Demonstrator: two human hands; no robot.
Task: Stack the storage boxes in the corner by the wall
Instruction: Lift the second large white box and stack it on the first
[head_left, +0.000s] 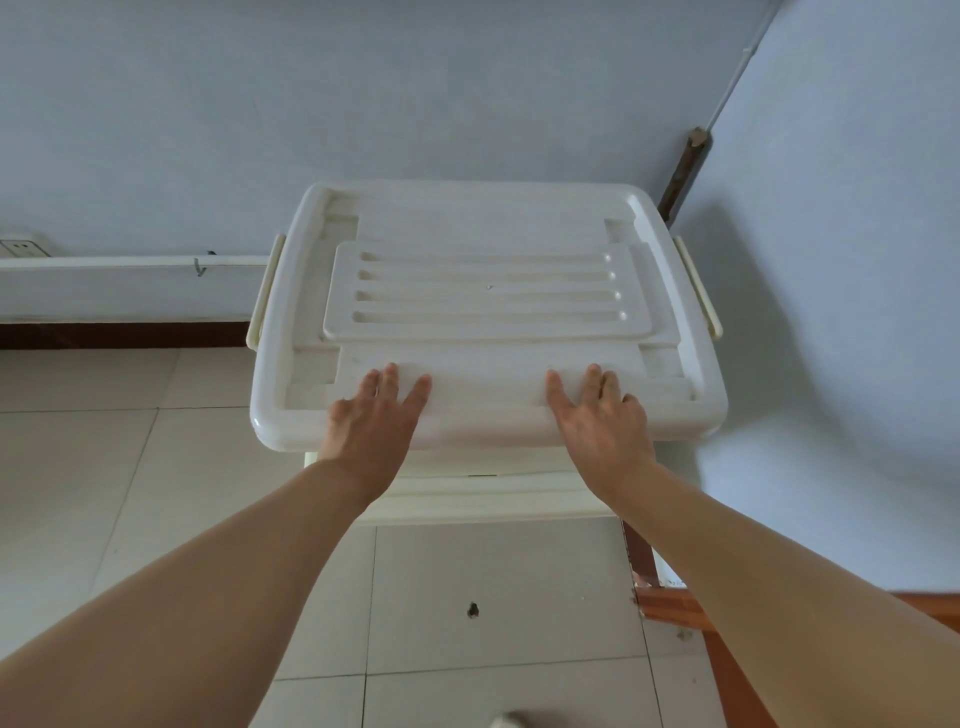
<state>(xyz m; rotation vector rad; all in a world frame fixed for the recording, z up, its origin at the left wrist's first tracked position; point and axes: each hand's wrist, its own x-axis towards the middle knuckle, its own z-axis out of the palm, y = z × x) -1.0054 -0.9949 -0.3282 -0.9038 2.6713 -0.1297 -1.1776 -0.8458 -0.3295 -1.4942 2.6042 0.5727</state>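
A white storage box with a ribbed lid (485, 291) stands in the corner where two pale blue walls meet. It rests on top of another white box (483, 493), of which only the front rim shows below. My left hand (376, 415) lies flat on the near edge of the lid, fingers spread. My right hand (600, 415) lies flat on the same edge, further right. Neither hand grips anything. Cream latches (267, 291) sit on both short sides of the top box.
A white ledge (124, 286) runs along the back wall on the left, with a wall socket (21, 247) above it. A brown pipe (685, 171) stands in the corner. Brown skirting (670, 603) lines the right wall. The floor has pale tiles (493, 597).
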